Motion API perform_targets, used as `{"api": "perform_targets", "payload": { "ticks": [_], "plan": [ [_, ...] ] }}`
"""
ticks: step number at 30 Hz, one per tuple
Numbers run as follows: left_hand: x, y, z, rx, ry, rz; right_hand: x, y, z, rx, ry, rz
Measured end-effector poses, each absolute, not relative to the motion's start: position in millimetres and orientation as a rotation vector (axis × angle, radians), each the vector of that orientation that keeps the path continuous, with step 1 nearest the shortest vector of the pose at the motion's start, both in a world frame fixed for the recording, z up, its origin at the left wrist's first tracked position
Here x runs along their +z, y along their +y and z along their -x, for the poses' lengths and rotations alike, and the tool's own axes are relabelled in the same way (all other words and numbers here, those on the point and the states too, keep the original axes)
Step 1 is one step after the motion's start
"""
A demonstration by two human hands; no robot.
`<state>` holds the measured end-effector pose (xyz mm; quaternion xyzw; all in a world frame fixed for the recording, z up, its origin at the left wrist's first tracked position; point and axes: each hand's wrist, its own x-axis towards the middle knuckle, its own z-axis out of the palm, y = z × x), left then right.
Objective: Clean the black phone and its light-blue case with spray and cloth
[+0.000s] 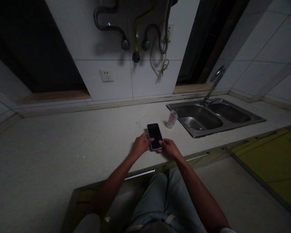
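A dark-screened phone (pixel 155 135) with a pale rim sits over the light countertop (pixel 63 142), near its front edge. My left hand (pixel 140 146) grips the phone's lower left side, thumb on the screen edge. My right hand (pixel 168 148) holds the lower right corner with curled fingers. Both hands are closed on the phone. Whether it rests on the counter or is lifted slightly I cannot tell.
A small white bottle (pixel 172 119) stands just right of the phone, beside a double steel sink (pixel 214 116) with a faucet (pixel 214 82). Hoses and pipes (pixel 135 35) hang on the tiled wall above a socket (pixel 106 75). Yellow cabinet fronts (pixel 276 158) lie lower right.
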<state>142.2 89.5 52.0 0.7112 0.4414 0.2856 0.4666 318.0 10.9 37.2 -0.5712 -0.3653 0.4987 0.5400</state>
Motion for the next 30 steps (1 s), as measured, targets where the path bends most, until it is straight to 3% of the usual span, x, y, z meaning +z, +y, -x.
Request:
{"api": "perform_targets", "payload": {
  "ticks": [3, 7, 16, 22, 30],
  "plan": [
    [52, 90, -127, 0.822, 1.137, -2.292, 34, 12, -319, 1.202, -0.863, 1.333],
    [48, 100, -113, 0.531, 1.111, -2.66, 30, 15, -317, 1.229, -0.86, 1.332],
    [53, 115, -73, 0.323, 1.444, -2.798, 17, 21, -304, 1.248, -0.874, 1.366],
    [47, 124, -57, 0.28, 1.403, -2.839, 30, 17, -296, 1.258, -1.031, 1.428],
    [40, 129, -58, 0.415, 1.302, -2.792, 52, 19, -320, 0.838, -1.629, 1.733]
  ]
}}
